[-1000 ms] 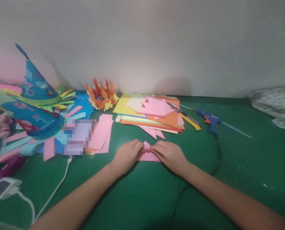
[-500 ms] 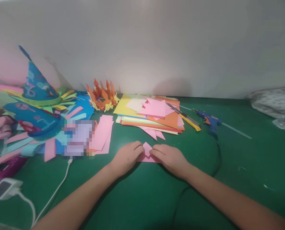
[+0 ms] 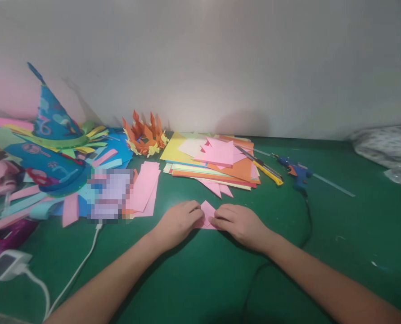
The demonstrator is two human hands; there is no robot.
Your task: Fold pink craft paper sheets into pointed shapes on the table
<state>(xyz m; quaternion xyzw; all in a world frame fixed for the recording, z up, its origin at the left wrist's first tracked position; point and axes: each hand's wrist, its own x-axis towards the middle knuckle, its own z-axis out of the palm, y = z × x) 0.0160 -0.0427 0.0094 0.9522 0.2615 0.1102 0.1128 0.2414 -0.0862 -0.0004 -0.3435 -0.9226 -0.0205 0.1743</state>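
Note:
A small pink paper [image 3: 207,213], folded to a point at its far side, lies flat on the green table [image 3: 193,279]. My left hand [image 3: 183,222] grips its left part, the fingers bent together over the edge. On the right part, my right hand [image 3: 237,223] holds the paper with closed fingers. The fingertips of both hands are close to each other near the paper's middle and hide its sides. Beyond my hands are pink paper triangles [image 3: 217,187] and a stack of coloured paper [image 3: 183,168].
Blue party hats [image 3: 56,119] with paper fringes stand at the left, near an orange paper crown [image 3: 148,139] and pink strips [image 3: 146,186]. A yellow cutter [image 3: 269,172] and a blue glue gun [image 3: 299,174] lie at the right. A white cable [image 3: 91,256] runs at the left.
My fingertips have shifted slightly nearer me and inward over the pink paper. More of the folded point at its far side shows between my hands.

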